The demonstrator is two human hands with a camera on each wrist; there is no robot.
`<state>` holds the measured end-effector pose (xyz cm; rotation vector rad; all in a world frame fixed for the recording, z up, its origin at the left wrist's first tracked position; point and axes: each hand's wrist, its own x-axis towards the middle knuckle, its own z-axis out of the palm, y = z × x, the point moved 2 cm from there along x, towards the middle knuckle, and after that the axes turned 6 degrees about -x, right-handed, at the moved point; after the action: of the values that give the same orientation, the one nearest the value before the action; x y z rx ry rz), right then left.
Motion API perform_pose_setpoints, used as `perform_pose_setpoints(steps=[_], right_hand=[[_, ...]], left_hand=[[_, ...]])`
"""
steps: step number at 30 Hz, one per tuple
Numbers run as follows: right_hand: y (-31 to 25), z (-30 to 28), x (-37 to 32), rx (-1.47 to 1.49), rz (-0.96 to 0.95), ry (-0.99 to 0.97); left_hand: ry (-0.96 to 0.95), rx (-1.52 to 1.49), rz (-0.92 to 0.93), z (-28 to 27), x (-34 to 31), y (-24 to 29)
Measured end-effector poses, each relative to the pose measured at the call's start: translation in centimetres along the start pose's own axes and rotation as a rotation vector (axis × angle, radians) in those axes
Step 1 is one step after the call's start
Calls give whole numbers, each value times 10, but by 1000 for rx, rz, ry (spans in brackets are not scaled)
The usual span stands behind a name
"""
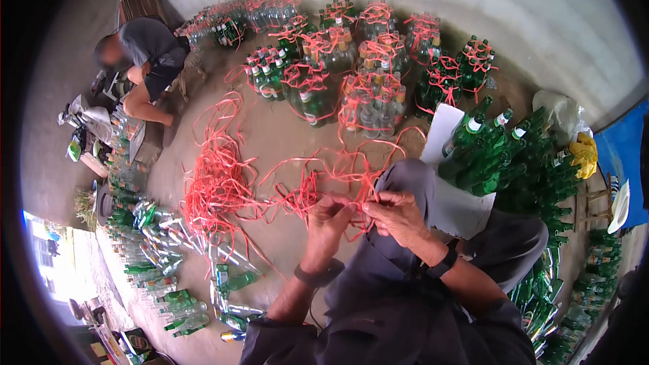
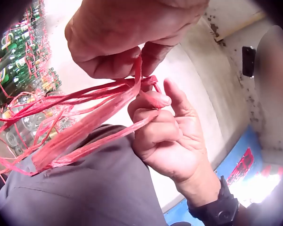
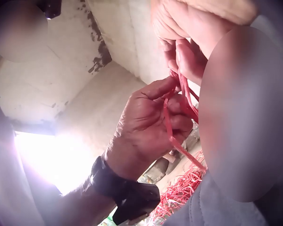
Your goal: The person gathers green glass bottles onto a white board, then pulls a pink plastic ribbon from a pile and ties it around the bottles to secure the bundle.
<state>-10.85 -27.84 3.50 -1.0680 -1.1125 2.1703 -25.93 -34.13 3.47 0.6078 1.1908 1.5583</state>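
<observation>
Both hands meet above the person's lap in the head view. The left hand [image 1: 329, 223] pinches red plastic strips between thumb and fingers. Close beside it, the right hand [image 1: 399, 216] pinches the same strips [image 2: 85, 122], its other fingers curled in the left wrist view. Several strands hang in loops from between the two hands. In the right wrist view the left hand [image 3: 148, 117] has one strip [image 3: 171, 127] hanging across its palm. The exact crossing of the strips at the fingertips is hidden.
A heap of red strips [image 1: 213, 182] lies on the floor at left. Bundled bottles [image 1: 372, 105] stand ahead, with loose green bottles [image 1: 480, 149] at right beside a white board [image 1: 460, 213]. More bottles lie at lower left. Another person [image 1: 152, 54] sits at upper left.
</observation>
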Motion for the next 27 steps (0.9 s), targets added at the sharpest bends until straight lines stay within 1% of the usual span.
perform_pose_setpoints(steps=[2,4,6,7,8,10,11,13,14,15,16,17,18,19,20,22,23,24,26,27], right_hand=[[4,-1,0,-32,-92,58],[4,-2,2,-24,-104,48],[3,-1,5,-224,-172,-4],[0,0,5,-376,-198,12],[-4,3,2,-378,-203,11],[-20,17,-10,-253,-270,7],[-11,14,-5,-254,-271,8],[7,5,6,-513,-397,110],[10,3,6,-514,-398,109],[7,2,4,-677,-430,157],[5,2,3,-841,-460,205],[4,2,2,-840,-458,205],[3,2,1,-875,-485,227],[1,2,-1,-908,-510,248],[-1,2,-3,-907,-500,250],[-10,1,-6,-797,-560,282],[-13,-3,-6,-781,-502,259],[-14,-6,-5,-780,-491,261],[-14,-15,0,-514,-348,288],[-14,-20,3,-469,-306,301]], left_hand=[[-29,5,4,-9,-1,-4],[-33,162,-11,-12,-5,-1],[-58,185,15,-9,-7,0],[-47,203,7,-7,-7,0],[-37,220,0,-5,-7,0],[-43,271,18,-7,-6,-6],[-49,322,31,-10,-5,-11],[-46,349,36,-14,-4,-18],[-42,377,42,-16,-3,-20],[-40,378,42,-18,-3,-21],[-49,446,36,-21,-2,-21],[-58,513,27,-22,-3,-22],[-59,512,22,-22,-3,-21],[-89,605,47,-22,-1,-18],[-119,699,71,-21,-1,-16],[-110,666,76,-22,0,-16],[-97,633,91,-22,0,-15],[-99,632,81,-20,1,-11],[-78,639,71,-16,-1,2],[-70,584,76,-22,1,-2]])
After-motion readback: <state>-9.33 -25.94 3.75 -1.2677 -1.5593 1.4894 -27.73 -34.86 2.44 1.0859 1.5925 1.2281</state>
